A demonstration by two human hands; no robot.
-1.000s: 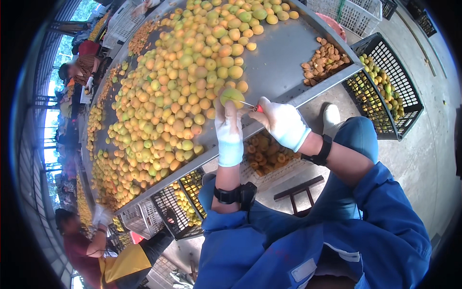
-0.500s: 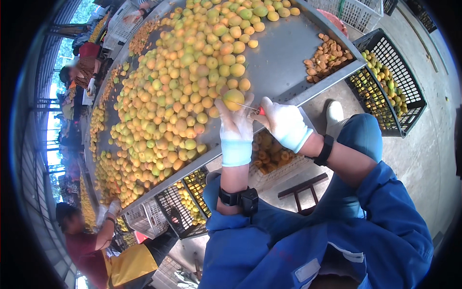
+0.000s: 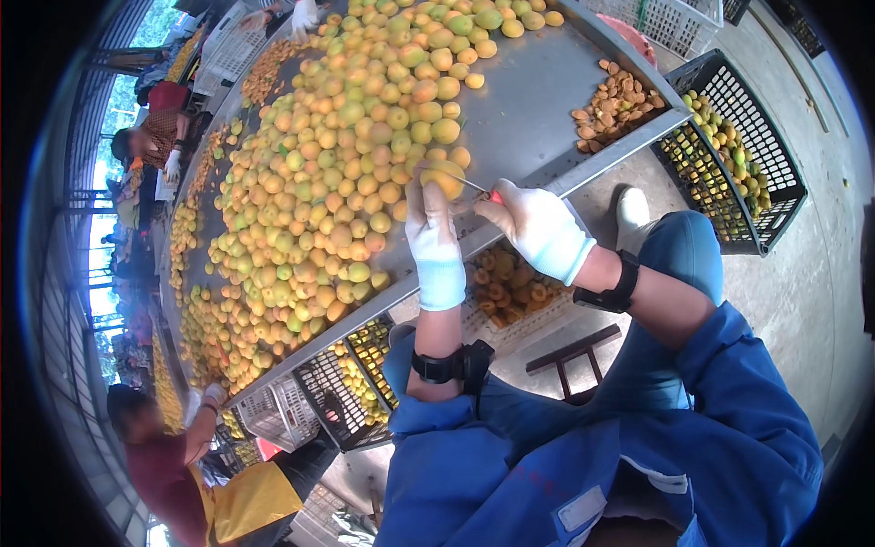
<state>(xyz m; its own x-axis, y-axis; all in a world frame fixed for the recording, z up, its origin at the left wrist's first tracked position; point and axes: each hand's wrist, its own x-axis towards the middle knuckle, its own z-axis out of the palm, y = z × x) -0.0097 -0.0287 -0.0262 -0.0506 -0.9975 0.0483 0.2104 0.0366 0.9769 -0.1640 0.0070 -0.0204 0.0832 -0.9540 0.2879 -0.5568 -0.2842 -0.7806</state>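
Note:
A yellow-orange apricot (image 3: 445, 179) is held in the fingers of my white-gloved left hand (image 3: 434, 223), just above the near edge of the metal table (image 3: 524, 109). My right hand, also gloved (image 3: 544, 230), is closed around the red handle of a small knife (image 3: 495, 196). Its thin blade reaches left and meets the apricot's upper side; how deep it goes I cannot tell. A big heap of yellow and orange apricots (image 3: 337, 164) spreads over the table beyond my left hand.
Brown apricot stones (image 3: 618, 105) are piled in the table's right corner. Below the edge, between my knees, a white crate (image 3: 515, 324) holds halved fruit. A black crate of greenish fruit (image 3: 775, 173) stands right. Co-workers (image 3: 164, 465) sit along the left side.
Both hands have shifted slightly left. The knife blade has moved from the apricot's right side to across its upper part. A co-worker's white-gloved hand has appeared at the far end.

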